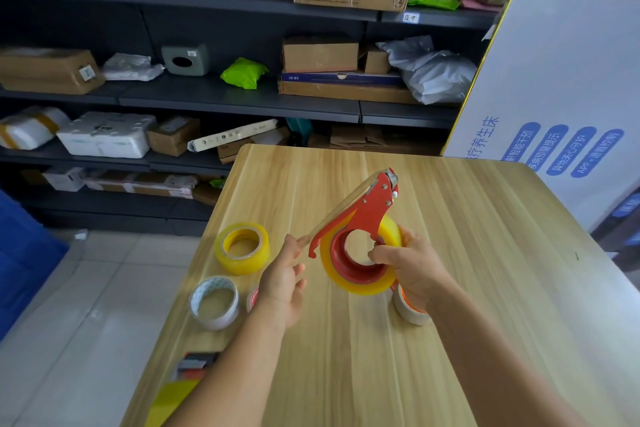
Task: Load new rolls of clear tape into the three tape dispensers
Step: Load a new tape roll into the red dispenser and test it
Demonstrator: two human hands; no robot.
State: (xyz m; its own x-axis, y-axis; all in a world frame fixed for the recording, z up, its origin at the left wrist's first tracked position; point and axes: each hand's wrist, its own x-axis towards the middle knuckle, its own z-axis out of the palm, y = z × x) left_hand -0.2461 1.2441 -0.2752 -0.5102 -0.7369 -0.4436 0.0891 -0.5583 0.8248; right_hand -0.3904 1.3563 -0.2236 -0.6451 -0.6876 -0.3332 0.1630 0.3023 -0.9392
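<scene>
Partly hidden behind the left hand (282, 279) is a red-and-white roll; behind the right wrist another white roll (408, 310) shows only its edge. At lower left, a dark object and a yellow shape are blurred and cut off. At frame centre, above the wooden table (450, 288), the right hand (414, 265) grips the red tape dispenser (360, 222), fingers curled through the core of its loaded clear tape roll (360, 282). The left hand pinches the tape's free end (304, 239). A spare clear roll (242, 248) and white roll (214, 302) lie left.
</scene>
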